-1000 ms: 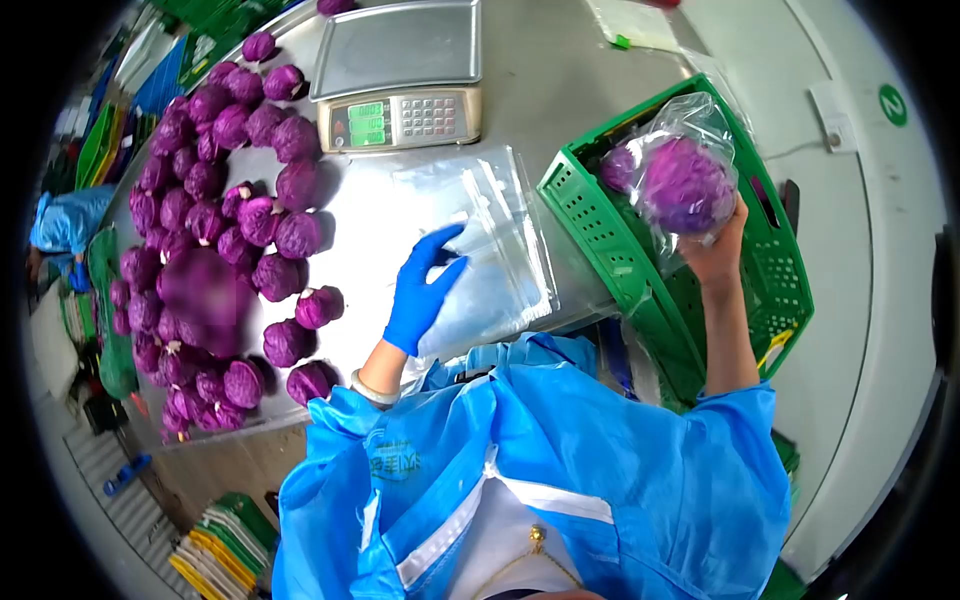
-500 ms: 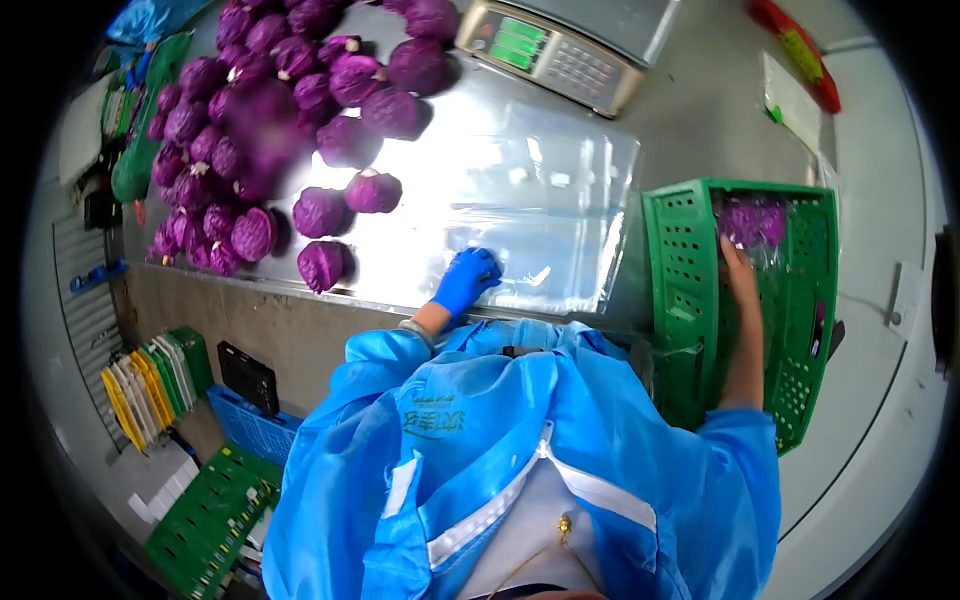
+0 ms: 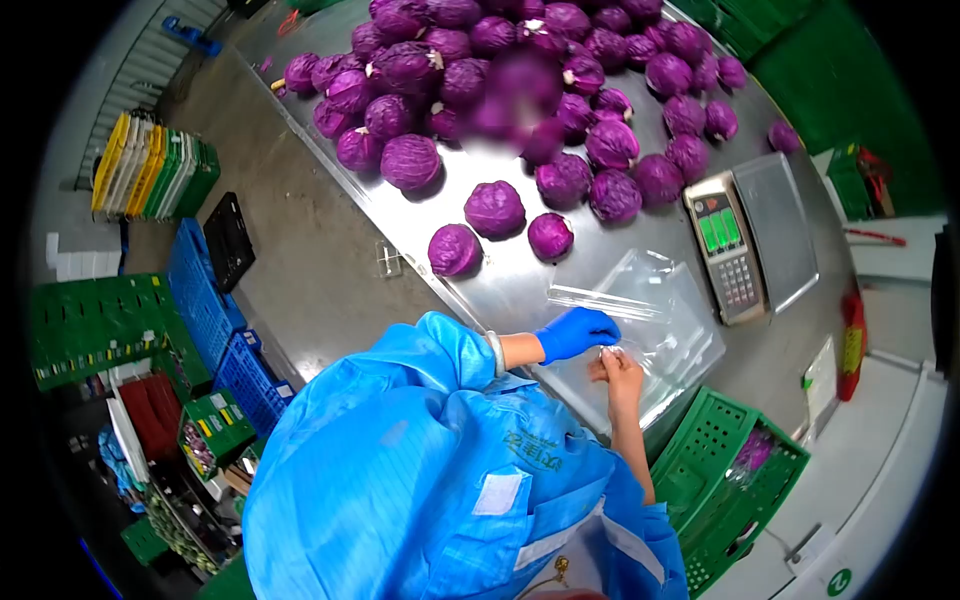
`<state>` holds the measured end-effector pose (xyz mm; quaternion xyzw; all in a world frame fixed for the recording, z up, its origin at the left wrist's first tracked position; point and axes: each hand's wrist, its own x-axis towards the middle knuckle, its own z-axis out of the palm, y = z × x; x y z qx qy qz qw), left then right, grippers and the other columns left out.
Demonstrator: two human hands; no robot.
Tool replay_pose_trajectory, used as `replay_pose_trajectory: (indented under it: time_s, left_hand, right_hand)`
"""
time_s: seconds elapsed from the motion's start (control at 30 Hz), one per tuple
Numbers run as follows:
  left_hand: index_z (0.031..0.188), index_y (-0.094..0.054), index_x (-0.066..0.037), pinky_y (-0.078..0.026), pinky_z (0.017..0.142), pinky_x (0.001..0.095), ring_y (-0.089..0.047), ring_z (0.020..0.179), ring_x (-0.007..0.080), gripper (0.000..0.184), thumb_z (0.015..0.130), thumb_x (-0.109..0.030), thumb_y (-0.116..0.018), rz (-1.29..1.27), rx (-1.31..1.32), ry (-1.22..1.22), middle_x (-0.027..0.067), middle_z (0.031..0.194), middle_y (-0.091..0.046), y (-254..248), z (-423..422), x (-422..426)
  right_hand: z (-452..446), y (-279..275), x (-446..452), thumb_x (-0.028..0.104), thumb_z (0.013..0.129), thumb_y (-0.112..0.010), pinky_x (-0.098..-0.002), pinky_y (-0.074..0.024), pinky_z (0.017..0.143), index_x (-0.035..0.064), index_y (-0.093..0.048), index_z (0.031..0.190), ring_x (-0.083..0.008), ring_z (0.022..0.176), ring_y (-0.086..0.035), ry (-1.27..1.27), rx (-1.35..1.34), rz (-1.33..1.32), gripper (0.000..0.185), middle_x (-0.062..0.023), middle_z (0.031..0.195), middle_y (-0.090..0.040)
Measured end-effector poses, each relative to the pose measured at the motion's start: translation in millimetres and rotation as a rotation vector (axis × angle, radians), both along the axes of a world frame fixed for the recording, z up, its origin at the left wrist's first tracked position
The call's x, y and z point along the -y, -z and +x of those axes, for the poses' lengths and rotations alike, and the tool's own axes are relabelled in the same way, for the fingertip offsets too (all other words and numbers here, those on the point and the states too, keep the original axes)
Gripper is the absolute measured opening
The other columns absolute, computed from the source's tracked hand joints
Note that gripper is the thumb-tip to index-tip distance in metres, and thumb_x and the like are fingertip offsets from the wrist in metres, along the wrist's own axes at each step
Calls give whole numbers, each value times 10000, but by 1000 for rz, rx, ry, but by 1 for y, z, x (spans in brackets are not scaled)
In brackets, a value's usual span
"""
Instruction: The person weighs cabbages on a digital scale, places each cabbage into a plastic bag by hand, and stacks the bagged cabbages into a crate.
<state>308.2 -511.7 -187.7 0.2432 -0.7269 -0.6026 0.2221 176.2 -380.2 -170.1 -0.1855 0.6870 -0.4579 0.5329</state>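
Observation:
My left hand (image 3: 577,334), in a blue glove, is closed at the near edge of a stack of clear plastic bags (image 3: 665,330). Bare and right beside it, my right hand (image 3: 618,376) pinches the edge of a clear bag with its fingertips. The bags lie flat on the metal table. Three purple cabbages (image 3: 494,209) sit apart from the pile, near the table's edge to the left of the bags. A bagged purple cabbage (image 3: 753,450) rests in the green crate (image 3: 708,420) at the right.
Many loose purple cabbages (image 3: 610,145) are heaped across the far part of the metal table (image 3: 400,225). A scale (image 3: 725,250) with a lit green display stands right of them. Stacked crates (image 3: 158,165) and blue crates (image 3: 200,290) are on the floor at the left.
The view has swung left. My right hand has put the bagged cabbage into the green crate, let go of it and moved to the bags beside my left hand. My left hand has closed.

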Motion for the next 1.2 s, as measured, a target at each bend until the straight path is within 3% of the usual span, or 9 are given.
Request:
replay_pose_trajectory:
  time_s: [0.17,0.27,0.4,0.5,0.7,0.83,0.97,1.03,1.2]
  left_hand:
    - [1095,-632,-65,-525,769,371,-676,827,299,207,906,-147,-645,33,101,-509,137,926,-689,13,38,45]
    - [1094,-588,-81,-513,834,417,-638,964,353,182,927,-150,-602,-187,232,-205,156,1013,-668,19,58,58]
    - [1212,-586,-66,-481,888,462,-613,1011,411,304,965,-221,-500,5,42,-24,228,1112,-646,62,55,28]
    - [1339,-529,-44,-454,979,450,-591,1130,366,399,994,-231,-458,-134,-154,-65,236,1252,-602,72,45,16]
    - [1395,-497,-52,-334,1146,422,-455,1331,335,424,1019,-235,-431,-41,-62,167,220,1451,-464,60,52,16]
    - [1384,-507,-51,-340,1142,423,-464,1324,333,413,1018,-225,-429,-8,-102,164,222,1438,-478,81,46,11]
    - [1374,-518,-50,-346,1137,423,-474,1316,330,403,1017,-214,-427,142,-85,267,225,1424,-493,191,37,-58]
    - [1342,-547,-50,-368,1121,416,-514,1279,324,388,1006,-191,-411,43,50,294,222,1380,-538,82,74,24]
    - [1365,-516,-50,-393,1098,410,-510,1287,325,433,938,-117,-492,104,78,338,221,1393,-525,61,74,45]
  right_hand:
    - [-54,26,-6,199,883,-723,-289,-477,556,-40,-630,864,-151,579,-610,-408,-259,309,257,-97,697,-672]
    - [-16,-64,63,155,840,-751,-308,-490,601,-32,-652,909,-164,614,-619,-692,-810,197,223,-93,701,-676]
    - [78,-121,191,119,763,-813,-368,-522,806,4,-655,1060,-274,838,-669,-482,-936,-539,355,-140,936,-691]
    - [173,-92,294,260,721,-851,-448,-398,1055,-22,-490,1330,-399,1248,-482,-912,-1025,-704,761,-234,1310,-537]
    - [329,24,399,508,604,-872,-550,-396,1052,-1,-255,1464,-512,1275,-410,-508,-596,-2,1175,-278,1443,-345]
    - [321,41,424,484,564,-877,-513,-439,1026,27,-319,1436,-470,1232,-478,-547,-602,-22,1131,-273,1372,-419]
    - [244,7,387,461,805,-736,-459,-448,1048,49,-404,1409,-329,1184,-579,-484,345,21,803,-164,1362,-530]
    - [214,24,347,516,825,-703,-475,-424,1075,59,-454,1398,-308,1207,-569,-363,908,-43,774,-145,1354,-560]
    - [124,-27,181,645,750,-704,-481,-400,1105,63,-485,1400,-310,1244,-551,-134,1072,-359,899,-137,1349,-583]
